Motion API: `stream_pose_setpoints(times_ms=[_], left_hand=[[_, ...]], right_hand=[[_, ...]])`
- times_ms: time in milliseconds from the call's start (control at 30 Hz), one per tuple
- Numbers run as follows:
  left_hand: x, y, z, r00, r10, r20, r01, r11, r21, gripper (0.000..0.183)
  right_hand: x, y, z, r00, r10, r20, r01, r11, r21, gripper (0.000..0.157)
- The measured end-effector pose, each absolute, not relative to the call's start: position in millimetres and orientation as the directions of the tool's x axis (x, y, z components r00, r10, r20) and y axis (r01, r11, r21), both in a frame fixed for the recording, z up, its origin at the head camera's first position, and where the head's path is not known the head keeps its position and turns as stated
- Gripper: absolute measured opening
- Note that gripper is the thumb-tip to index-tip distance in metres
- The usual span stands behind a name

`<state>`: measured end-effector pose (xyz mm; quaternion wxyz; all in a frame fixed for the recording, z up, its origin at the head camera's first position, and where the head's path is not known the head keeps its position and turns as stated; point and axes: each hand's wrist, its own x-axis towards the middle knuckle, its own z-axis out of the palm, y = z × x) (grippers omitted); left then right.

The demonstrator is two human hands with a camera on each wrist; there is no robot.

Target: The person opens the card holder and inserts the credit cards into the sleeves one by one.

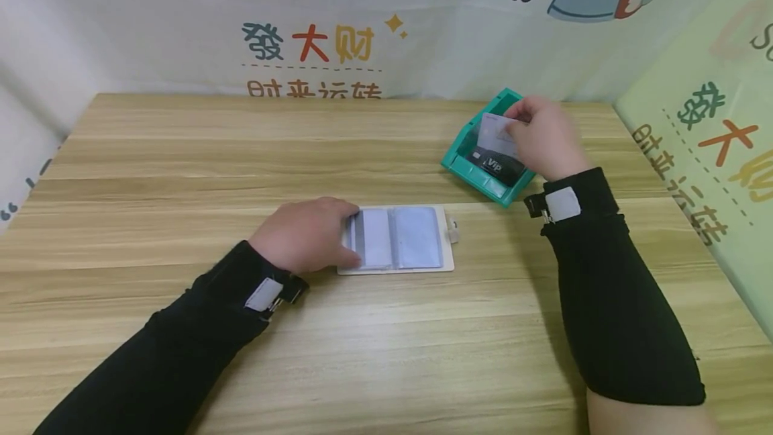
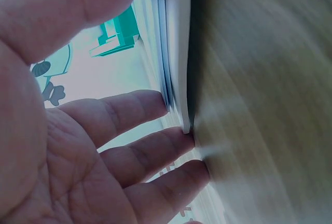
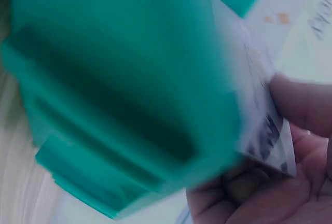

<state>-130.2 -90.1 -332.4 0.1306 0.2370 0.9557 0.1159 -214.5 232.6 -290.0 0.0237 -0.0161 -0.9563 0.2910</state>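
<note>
An opened card holder [image 1: 417, 237] with clear sleeves and a pale cover lies on the table. My left hand [image 1: 308, 233] rests at its left end, thumb near the front edge and fingers by the back edge. In the left wrist view those fingers [image 2: 150, 151] are spread and fairly straight, tips at the holder's side. My right hand [image 1: 546, 139] pinches a light-coloured card [image 1: 495, 133] between thumb and fingers over a green bin [image 1: 474, 176]. Inside the bin is a black card [image 1: 496, 164] marked "Vip". The right wrist view shows dark print on the pinched card [image 3: 254, 89].
The wooden table [image 1: 241, 153] meets a printed cloth backdrop [image 1: 447, 39] at the back, and another printed cloth [image 1: 718, 153] stands along the right side. A small clasp tab [image 1: 453, 231] sticks out from the holder's right edge.
</note>
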Motion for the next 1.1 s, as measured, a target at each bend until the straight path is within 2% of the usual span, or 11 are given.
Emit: stream_pose_setpoints(times_ms=[167,267,367,467,567,633,767,1100], left_hand=[[-130.7,-90.5,-333.5,-0.852,0.487,-0.192,0.426,0.858,0.285,0.068],[-130.6,-90.1,-333.7,-0.851,0.489,-0.190,0.429,0.857,0.284,0.066],[-130.5,-90.0,-333.9,-0.851,0.490,-0.188,0.431,0.857,0.281,0.065],[-130.8,-90.0,-334.3,-0.853,0.491,-0.177,0.437,0.857,0.272,0.065],[-130.8,-89.8,-334.8,-0.853,0.494,-0.167,0.444,0.856,0.263,0.064],[-130.7,-89.9,-335.1,-0.853,0.495,-0.167,0.447,0.857,0.258,0.065],[-131.1,-90.0,-334.8,-0.854,0.489,-0.177,0.439,0.861,0.256,0.070],[-131.6,-89.7,-333.2,-0.862,0.476,-0.173,0.425,0.865,0.266,0.073]], right_hand=[[-202.6,232.7,-278.7,-0.977,0.147,0.154,0.014,0.767,-0.642,0.029],[-197.0,230.6,-273.7,-0.971,0.162,0.177,-0.008,0.716,-0.698,0.031],[-190.7,224.6,-272.3,-0.987,0.073,0.141,-0.059,0.655,-0.753,0.036],[-186.4,215.7,-276.2,-0.988,-0.140,0.060,-0.135,0.626,-0.768,0.038],[-185.1,204.4,-285.5,-0.932,-0.358,-0.045,-0.205,0.628,-0.751,0.037],[-184.6,194.4,-293.5,-0.888,-0.448,-0.102,-0.233,0.631,-0.740,0.036],[-182.6,174.0,-307.7,-0.851,-0.491,-0.188,-0.224,0.662,-0.715,0.033],[-181.9,153.9,-323.4,-0.872,-0.427,-0.238,-0.187,0.742,-0.643,0.028]])
